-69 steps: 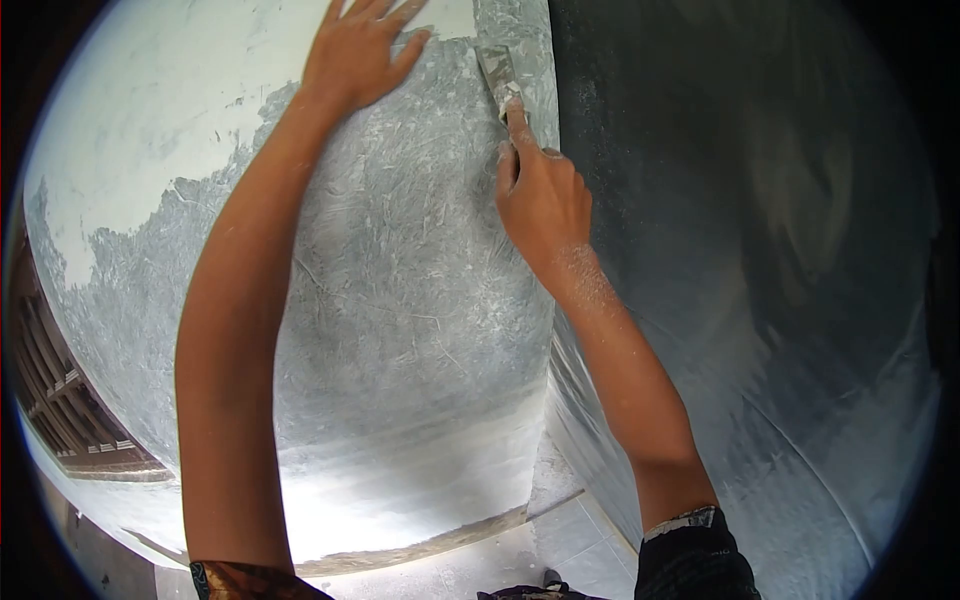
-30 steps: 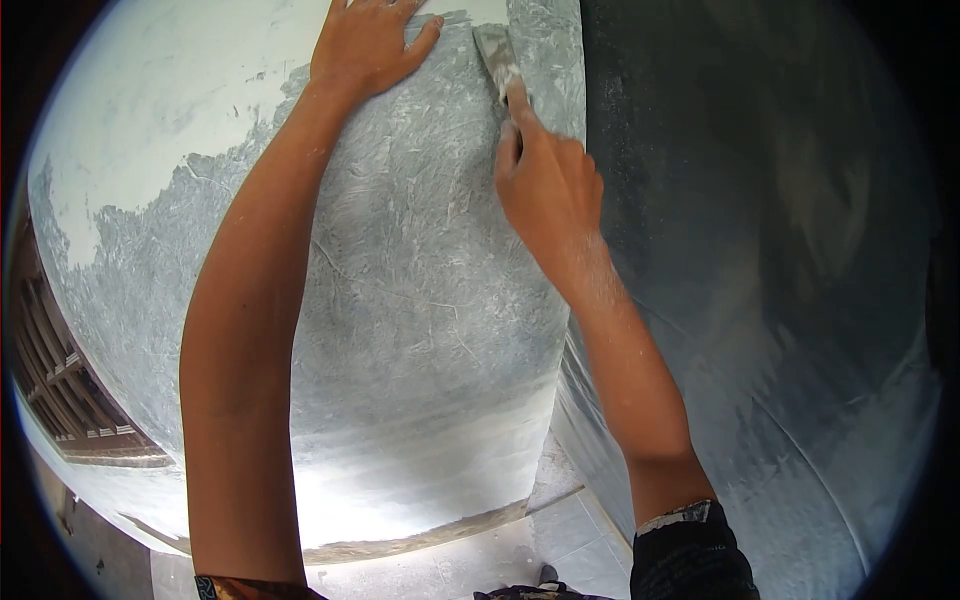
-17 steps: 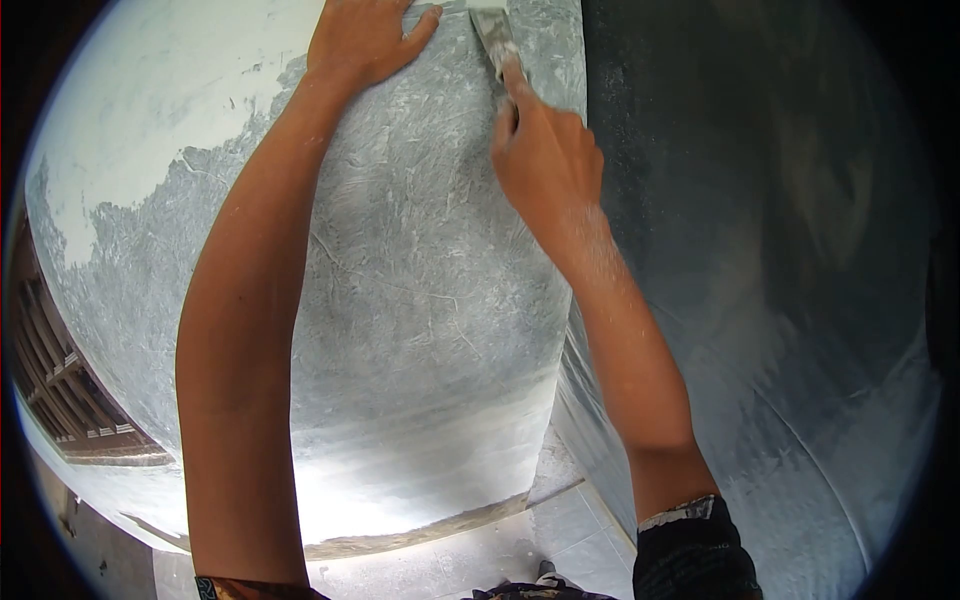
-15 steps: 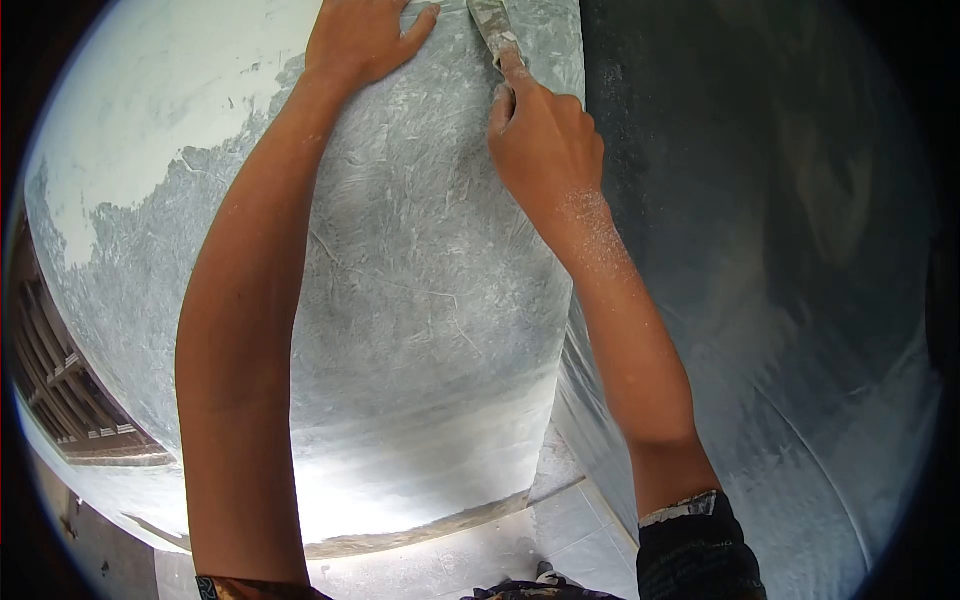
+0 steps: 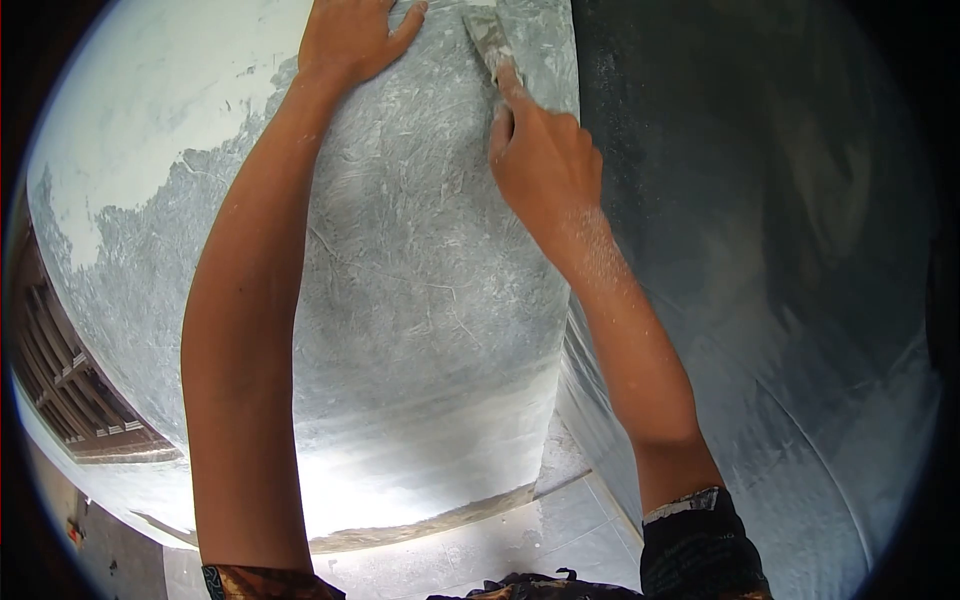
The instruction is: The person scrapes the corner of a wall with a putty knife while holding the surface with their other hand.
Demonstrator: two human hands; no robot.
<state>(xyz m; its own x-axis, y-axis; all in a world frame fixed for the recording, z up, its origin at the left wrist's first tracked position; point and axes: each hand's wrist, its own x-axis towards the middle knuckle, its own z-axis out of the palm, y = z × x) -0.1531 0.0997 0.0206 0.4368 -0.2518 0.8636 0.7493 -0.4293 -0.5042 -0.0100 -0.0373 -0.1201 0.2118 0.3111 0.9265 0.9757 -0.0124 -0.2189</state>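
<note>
A grey wall (image 5: 420, 220) with patchy white coating fills the middle of the view. My right hand (image 5: 550, 155) grips a putty knife (image 5: 487, 38), index finger stretched along it toward the blade. The blade lies against the wall near its right edge, its metal smeared with pale material. The knife's handle is hidden inside my fist. At the top, my left hand (image 5: 352, 42) rests flat on the wall with the thumb spread; the other fingertips run out of the frame. White dust speckles my right wrist.
Dark plastic sheeting (image 5: 760, 300) hangs along the wall's right edge. A brown slatted window or vent (image 5: 75, 385) sits at the lower left. Pale floor (image 5: 450, 560) shows below the wall's base, and a thin strip (image 5: 612, 505) lies by the sheeting.
The putty knife has slid slightly down the wall, showing more of its blade. My left hand stays on the wall; the view has shifted a little.
</note>
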